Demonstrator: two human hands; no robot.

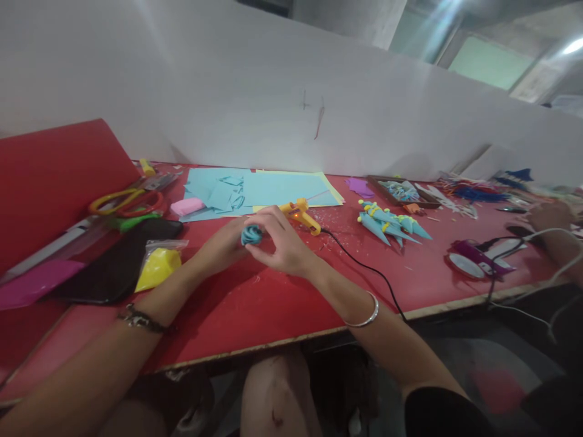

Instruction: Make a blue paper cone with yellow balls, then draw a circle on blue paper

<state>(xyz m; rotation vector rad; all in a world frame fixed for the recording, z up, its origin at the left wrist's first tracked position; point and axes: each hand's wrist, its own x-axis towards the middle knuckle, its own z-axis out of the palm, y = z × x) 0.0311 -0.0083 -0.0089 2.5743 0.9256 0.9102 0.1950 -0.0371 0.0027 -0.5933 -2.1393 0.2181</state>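
A small rolled blue paper piece (251,234) sits between both my hands, just above the red table (255,303). My left hand (223,246) curls its fingers against the roll's left side. My right hand (279,238) pinches it from the right and top. A yellow glue gun (301,215) lies right behind my right hand, its black cord (364,267) running off the table's front edge. Sheets of light blue paper (273,189) lie further back.
Scissors with yellow and red handles (124,200), a pink block (186,206), a black pouch (118,261) and a yellow bag (157,267) lie left. Blue paper cones (392,223) and a tray (401,191) lie right. Another person's hand (549,215) works at far right.
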